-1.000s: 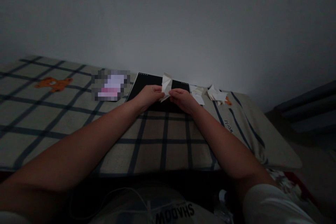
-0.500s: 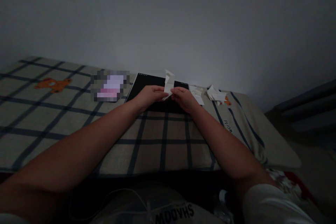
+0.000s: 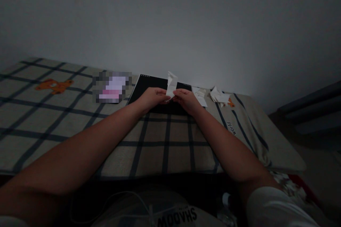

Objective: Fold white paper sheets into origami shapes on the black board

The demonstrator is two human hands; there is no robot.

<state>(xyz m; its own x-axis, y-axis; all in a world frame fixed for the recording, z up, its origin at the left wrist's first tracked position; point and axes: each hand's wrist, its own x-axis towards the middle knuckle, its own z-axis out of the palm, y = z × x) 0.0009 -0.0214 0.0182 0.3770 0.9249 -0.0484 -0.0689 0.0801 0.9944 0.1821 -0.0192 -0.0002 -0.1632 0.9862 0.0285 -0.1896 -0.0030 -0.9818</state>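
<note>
A folded white paper piece [image 3: 172, 82] stands upright between my hands, its creased top bent over. My left hand [image 3: 154, 97] pinches its lower left edge, fingers closed. From the other side, my right hand [image 3: 186, 98] grips the lower right edge between thumb and fingers. Both hands are just above a flat black board [image 3: 145, 83] with a row of small white marks along its far edge. To the right of the board lie a flat white paper sheet [image 3: 200, 97] and a crumpled or folded white paper shape [image 3: 218, 95].
A checked cloth [image 3: 66, 120] with orange bear prints covers the table. On the left lies a pixelated pink and lilac rectangle [image 3: 114, 87]. A grey wall [image 3: 170, 21] rises behind. Below the front edge are a clear bottle [image 3: 226, 205] and a pale cable [image 3: 133, 193].
Almost nothing differs. The folded paper tilts very slightly in my fingers, and both hands stay in the same place.
</note>
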